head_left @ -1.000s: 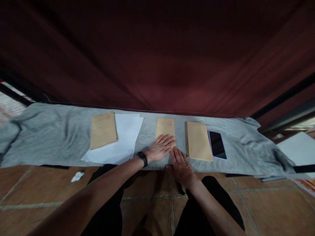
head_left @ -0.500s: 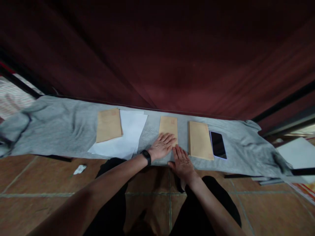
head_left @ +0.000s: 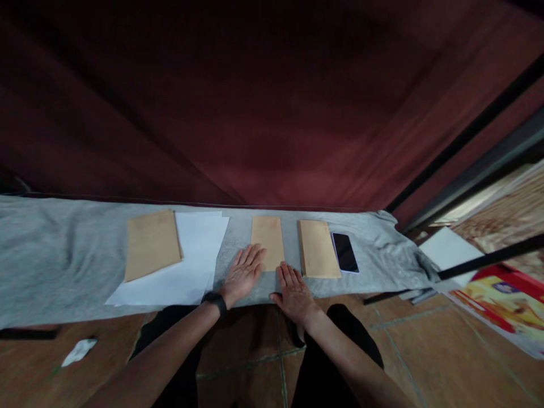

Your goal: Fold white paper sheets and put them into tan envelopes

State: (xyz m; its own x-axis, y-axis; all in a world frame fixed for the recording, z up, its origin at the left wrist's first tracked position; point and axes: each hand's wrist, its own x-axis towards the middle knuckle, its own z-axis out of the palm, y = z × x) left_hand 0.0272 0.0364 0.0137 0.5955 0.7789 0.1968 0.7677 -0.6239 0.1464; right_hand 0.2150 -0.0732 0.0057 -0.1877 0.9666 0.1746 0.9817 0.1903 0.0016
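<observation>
A single brown envelope (head_left: 267,238) lies flat on the grey cloth between my hands. My left hand (head_left: 243,273), with a black band on its wrist, lies flat with fingers stretched out, its fingertips over the envelope's lower left edge. My right hand (head_left: 294,292) rests palm down near the lower right corner, fingers straight and close together, thumb apart. Further right lies a stack of brown envelopes (head_left: 319,249). To the left, more brown envelopes (head_left: 153,245) sit partly over white paper sheets (head_left: 198,249).
A phone (head_left: 345,252) with a dark screen lies right of the envelope stack. The grey cloth (head_left: 63,255) covers a narrow bench before a dark red curtain (head_left: 263,113). A crumpled white tissue (head_left: 79,351) and a red and yellow box (head_left: 505,300) are on the floor.
My view has swung to the right, so the things on the cloth appear further left. My left hand has slid left off most of the envelope; my right hand has stayed near its lower corner.
</observation>
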